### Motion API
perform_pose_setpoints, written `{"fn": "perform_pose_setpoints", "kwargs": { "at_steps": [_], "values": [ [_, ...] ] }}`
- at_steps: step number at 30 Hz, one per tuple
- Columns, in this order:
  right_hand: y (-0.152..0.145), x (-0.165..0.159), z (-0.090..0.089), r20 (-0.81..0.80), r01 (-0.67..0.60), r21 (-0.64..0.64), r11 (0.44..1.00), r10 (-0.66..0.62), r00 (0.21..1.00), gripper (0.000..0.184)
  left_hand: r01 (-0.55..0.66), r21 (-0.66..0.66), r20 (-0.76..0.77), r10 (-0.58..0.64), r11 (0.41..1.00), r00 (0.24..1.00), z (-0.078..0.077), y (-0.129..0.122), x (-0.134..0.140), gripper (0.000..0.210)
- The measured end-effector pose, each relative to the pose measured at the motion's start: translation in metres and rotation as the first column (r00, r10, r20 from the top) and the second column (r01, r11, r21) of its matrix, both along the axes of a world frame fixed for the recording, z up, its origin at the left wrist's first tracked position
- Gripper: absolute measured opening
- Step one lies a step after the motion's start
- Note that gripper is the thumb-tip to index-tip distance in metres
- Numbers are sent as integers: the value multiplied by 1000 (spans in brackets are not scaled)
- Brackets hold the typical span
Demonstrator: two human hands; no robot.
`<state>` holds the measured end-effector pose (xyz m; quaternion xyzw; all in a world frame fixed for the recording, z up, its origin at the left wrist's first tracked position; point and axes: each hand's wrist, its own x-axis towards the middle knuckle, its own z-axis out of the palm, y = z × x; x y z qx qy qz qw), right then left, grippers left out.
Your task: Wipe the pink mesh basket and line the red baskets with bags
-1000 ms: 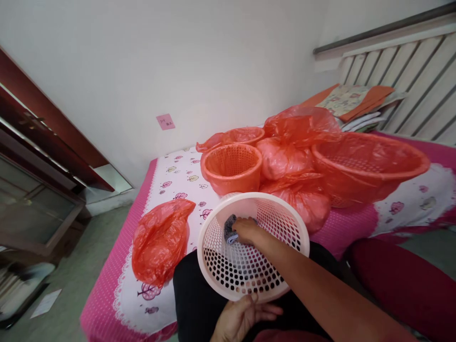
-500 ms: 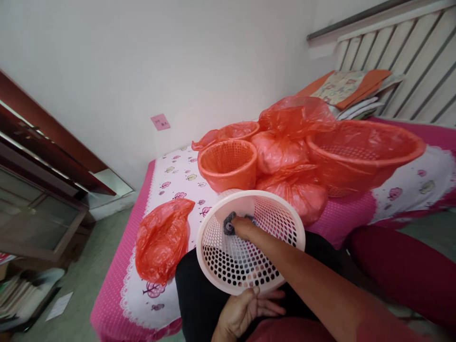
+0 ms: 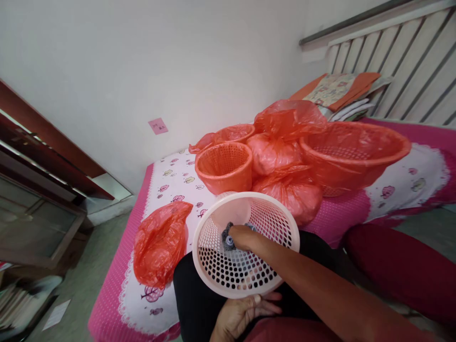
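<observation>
A white plastic basket (image 3: 210, 280) with perforated sides rests on my lap, tilted with its mouth toward me. My left hand (image 3: 240, 313) is at its near rim, thumb up against the edge and fingers spread beneath. Deep inside the basket is my right hand (image 3: 242, 237), closed around a grey, fuzzy cloth-like bundle (image 3: 228, 240). More of the grey material shows just past the knuckles. Its exact kind I cannot make out, and the fingertips are partly hidden.
A crumpled orange plastic bag (image 3: 160, 244) lies left on the flowered bedspread (image 3: 166, 178). Beyond the white basket stand an orange basket (image 3: 224, 180), tied orange bags (image 3: 295, 197) and a larger orange bag-covered basket (image 3: 356, 171). A dark red stool (image 3: 395, 266) is at right.
My right hand has shifted slightly left and down inside the basket, with the grey bundle moving along. The view has shifted a little; my left hand keeps its place at the rim.
</observation>
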<state>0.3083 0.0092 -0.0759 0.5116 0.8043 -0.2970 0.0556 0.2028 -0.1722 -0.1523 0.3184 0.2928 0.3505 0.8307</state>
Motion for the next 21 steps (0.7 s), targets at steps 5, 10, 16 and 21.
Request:
{"fn": "perform_pose_setpoints", "kwargs": {
  "at_steps": [5,10,16,21],
  "values": [
    [-17,6,4,22,-35,-3,999,35,999,62,0,5,-3,1,1000,1000,-1,1,1,40],
    [-41,21,17,-28,-108,23,994,108,994,36,-7,6,-34,7,1000,999,-2,1,2,39],
    [-74,37,37,-46,-196,114,974,203,978,32,-7,-14,-32,6,1000,999,2,-1,0,39],
    [-93,43,43,23,-312,198,929,314,949,29,-18,-1,-12,18,1000,1000,1,-1,0,38]
  ]
}}
